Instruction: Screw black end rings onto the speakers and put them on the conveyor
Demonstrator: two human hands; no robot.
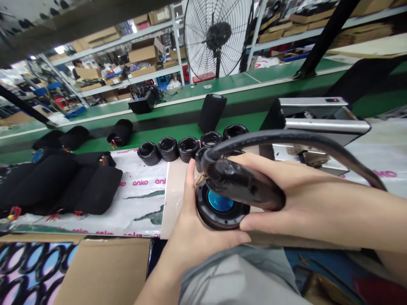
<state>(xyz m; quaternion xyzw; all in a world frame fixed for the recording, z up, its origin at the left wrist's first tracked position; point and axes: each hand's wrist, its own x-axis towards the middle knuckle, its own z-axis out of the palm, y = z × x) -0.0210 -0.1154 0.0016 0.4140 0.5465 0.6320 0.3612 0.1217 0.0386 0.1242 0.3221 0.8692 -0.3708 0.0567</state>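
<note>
A round black part [222, 218] with a shiny blue centre is in front of me, over a pale board. My left hand [199, 226] wraps round its left and near side, thumb and finger pressed on the rim. In my right hand [276, 186] is a dark, thick tool [241, 182] with a black cable, lying over the part's upper right; that hand's thumb also touches the part's right edge. Several black rings [168, 148] stand in a row just beyond, some hidden by the tool and cable.
Black fabric-covered cylinders [98, 182] with coloured wires lie at the left. A metal-framed device [318, 123] stands at the right. Behind is a green conveyor [178, 123] with one upright black cylinder [212, 112]. A box of rings [34, 267] sits at the lower left.
</note>
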